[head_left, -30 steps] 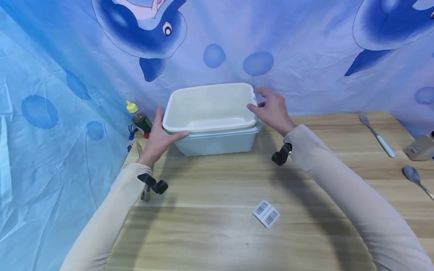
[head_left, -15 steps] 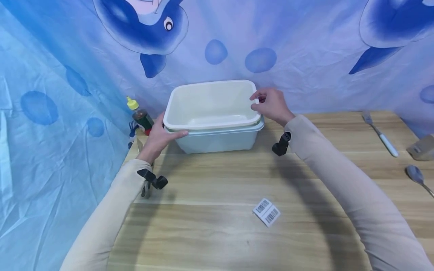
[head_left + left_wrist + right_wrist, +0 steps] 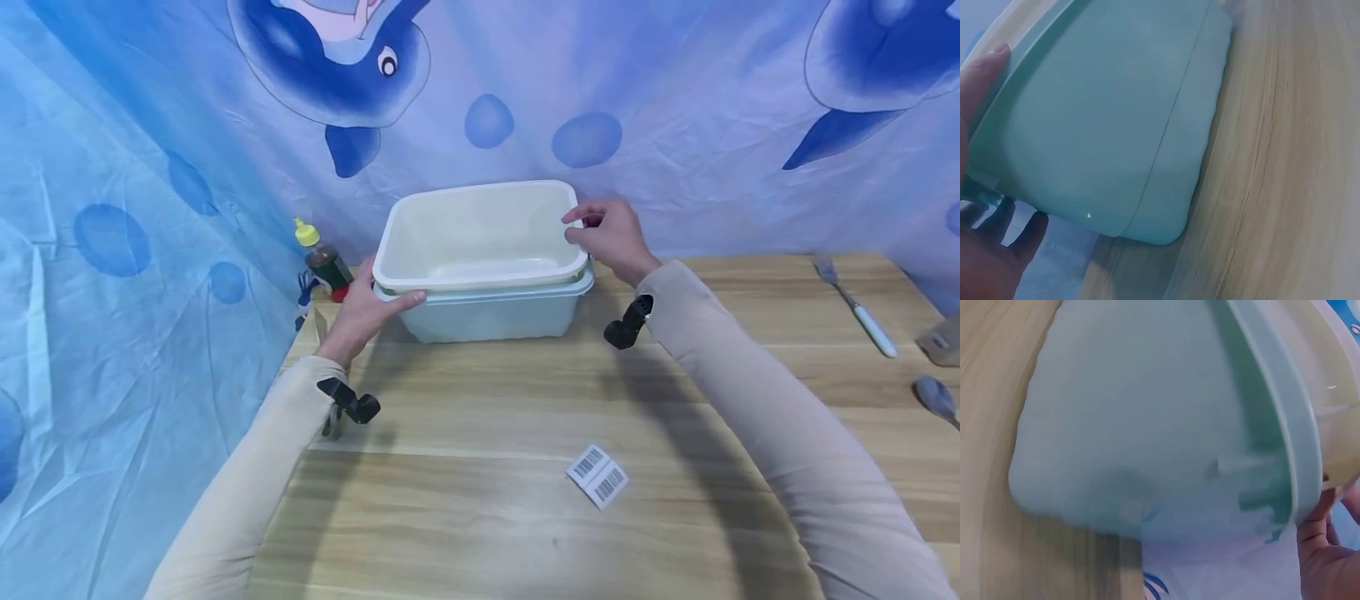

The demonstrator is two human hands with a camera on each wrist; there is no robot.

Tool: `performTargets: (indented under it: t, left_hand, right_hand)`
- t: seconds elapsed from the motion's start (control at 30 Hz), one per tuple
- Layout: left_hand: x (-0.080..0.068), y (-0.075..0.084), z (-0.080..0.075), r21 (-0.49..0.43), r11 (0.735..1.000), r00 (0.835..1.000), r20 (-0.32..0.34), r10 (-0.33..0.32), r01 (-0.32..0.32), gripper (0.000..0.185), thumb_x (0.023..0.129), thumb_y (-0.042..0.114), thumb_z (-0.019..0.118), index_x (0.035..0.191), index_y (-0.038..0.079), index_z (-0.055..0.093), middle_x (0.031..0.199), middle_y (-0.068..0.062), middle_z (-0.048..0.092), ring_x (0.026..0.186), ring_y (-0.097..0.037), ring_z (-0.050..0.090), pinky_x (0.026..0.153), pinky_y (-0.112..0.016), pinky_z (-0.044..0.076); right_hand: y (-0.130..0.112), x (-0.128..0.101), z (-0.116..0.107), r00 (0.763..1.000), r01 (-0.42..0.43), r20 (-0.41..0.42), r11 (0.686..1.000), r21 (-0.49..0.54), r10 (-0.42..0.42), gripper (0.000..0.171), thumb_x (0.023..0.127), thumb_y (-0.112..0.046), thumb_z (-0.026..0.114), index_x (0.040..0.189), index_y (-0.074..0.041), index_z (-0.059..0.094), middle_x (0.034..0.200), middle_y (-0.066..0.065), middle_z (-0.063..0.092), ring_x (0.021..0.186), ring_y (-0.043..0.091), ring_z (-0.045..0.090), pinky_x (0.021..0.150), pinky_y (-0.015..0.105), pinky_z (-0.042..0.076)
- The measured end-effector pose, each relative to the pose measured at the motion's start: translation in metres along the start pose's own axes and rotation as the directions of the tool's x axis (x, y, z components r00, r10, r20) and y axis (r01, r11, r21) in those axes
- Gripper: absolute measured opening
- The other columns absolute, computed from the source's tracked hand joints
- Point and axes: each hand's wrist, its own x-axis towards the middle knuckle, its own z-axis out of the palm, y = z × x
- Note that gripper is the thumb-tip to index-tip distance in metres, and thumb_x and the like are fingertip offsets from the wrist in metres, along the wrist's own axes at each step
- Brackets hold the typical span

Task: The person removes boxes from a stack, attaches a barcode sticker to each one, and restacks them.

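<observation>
A blue cloth printed with cartoon dolphins hangs behind a pale wooden table [image 3: 487, 433], and against it stands a nested pair of plastic tubs. The left hand [image 3: 363, 312] grips the near-left corner of the cream inner tub [image 3: 480, 237], thumb lying along its rim and fingers curled beneath; the left wrist view shows those fingers tucked under the lip. The right hand [image 3: 611, 237] pinches the rim at the far-right corner, thumb on top and fingers curled under the edge. The step in hand looks like taking hold of the cream tub where it sits inside the pale teal outer tub [image 3: 495, 312]. Judging by the grip, the next move would call for an even pull from both corners, so the inner tub stays level and the teal one stays on the table. The cream tub is rectangular with rounded corners, smooth and apparently empty, its rim just above the teal rim. Left of the tubs stands a small bottle with a yellow cap [image 3: 321, 258]. In front of the tubs lies a barcode label [image 3: 597, 476]. Well to the tubs' right lie a fork with a white handle [image 3: 858, 307] and a spoon [image 3: 936, 397].
</observation>
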Motion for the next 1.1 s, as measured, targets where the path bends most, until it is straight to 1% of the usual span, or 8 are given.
performTargets:
  t: [0.13,0.23,0.47,0.6,0.73,0.87,0.97,1.1]
  left_hand:
    - [-0.002,-0.003,0.002,0.009,0.999,0.999,-0.004,-0.033,0.033,0.097,0.071,0.048,0.083,0.149,0.032,0.027,0.149,-0.002,0.036,0.136,-0.024,0.037,0.115,-0.058,0.027]
    - [-0.004,-0.006,0.004,0.013,0.999,0.999,-0.001,-0.048,0.049,0.098,0.071,0.049,0.082,0.149,0.031,0.026,0.149,-0.002,0.036,0.136,-0.024,0.037,0.115,-0.058,0.028]
    - [-0.004,-0.007,0.008,0.021,0.999,0.999,-0.002,-0.034,0.034,0.096,0.071,0.05,0.082,0.148,0.031,0.027,0.148,-0.001,0.039,0.134,-0.023,0.039,0.114,-0.057,0.029]
    - [-0.002,-0.005,0.009,0.027,0.999,1.0,-0.008,-0.026,0.027,0.095,0.072,0.049,0.082,0.148,0.03,0.027,0.147,-0.001,0.038,0.133,-0.023,0.039,0.114,-0.056,0.03]
    - [-0.001,-0.005,0.009,0.014,1.0,1.0,-0.004,-0.01,0.011,0.094,0.074,0.045,0.082,0.149,0.03,0.027,0.148,-0.001,0.038,0.134,-0.023,0.039,0.115,-0.055,0.029]
    - [0.0,-0.005,0.008,-0.006,1.0,1.0,0.001,0.01,-0.01,0.093,0.074,0.041,0.082,0.148,0.033,0.027,0.148,0.0,0.038,0.135,-0.022,0.038,0.116,-0.055,0.027]
    - [0.0,-0.004,0.006,0.007,1.0,1.0,-0.009,0.012,-0.012,0.094,0.074,0.043,0.082,0.148,0.035,0.026,0.15,0.001,0.036,0.139,-0.022,0.034,0.116,-0.056,0.026]
    - [0.0,-0.003,0.001,0.057,0.998,1.0,-0.025,-0.008,0.009,0.097,0.073,0.048,0.081,0.15,0.037,0.022,0.155,0.001,0.03,0.143,-0.024,0.029,0.116,-0.058,0.024]
  right_hand:
    - [0.004,0.001,0.007,0.998,-0.038,-0.041,0.986,0.159,0.045,0.019,0.081,-0.002,0.061,0.099,-0.004,0.068,0.079,0.001,0.048,0.072,0.014,0.043,0.055,0.021,0.038]
    - [0.008,0.0,0.01,0.996,-0.043,-0.06,0.97,0.239,0.059,0.017,0.08,-0.001,0.06,0.095,-0.004,0.067,0.076,0.0,0.045,0.071,0.014,0.042,0.052,0.021,0.035]
    - [0.011,0.002,0.013,0.992,0.011,-0.118,0.904,0.428,0.044,0.017,0.075,0.007,0.056,0.088,-0.001,0.064,0.073,-0.001,0.047,0.069,0.012,0.044,0.053,0.018,0.04]
    - [0.012,0.004,0.013,0.989,0.035,-0.141,0.878,0.477,0.037,0.017,0.074,0.009,0.056,0.085,0.0,0.065,0.071,-0.002,0.049,0.07,0.012,0.045,0.054,0.018,0.041]
    - [0.009,0.004,0.011,0.987,0.018,-0.147,0.87,0.492,0.063,0.018,0.075,0.008,0.057,0.082,-0.006,0.066,0.073,-0.001,0.051,0.072,0.013,0.047,0.057,0.018,0.043]
    - [0.001,0.003,0.009,0.984,-0.006,-0.153,0.861,0.508,0.097,0.02,0.075,0.007,0.056,0.079,-0.01,0.065,0.076,0.0,0.052,0.072,0.014,0.047,0.057,0.019,0.043]
    - [-0.007,0.004,0.008,0.983,0.004,-0.155,0.835,0.55,0.098,0.019,0.075,0.008,0.055,0.079,-0.007,0.065,0.076,0.002,0.052,0.071,0.015,0.047,0.056,0.02,0.043]
    - [-0.021,0.004,0.004,0.987,0.055,-0.155,0.799,0.599,0.048,0.017,0.076,0.01,0.055,0.08,-0.002,0.065,0.074,0.003,0.053,0.069,0.016,0.047,0.053,0.02,0.042]
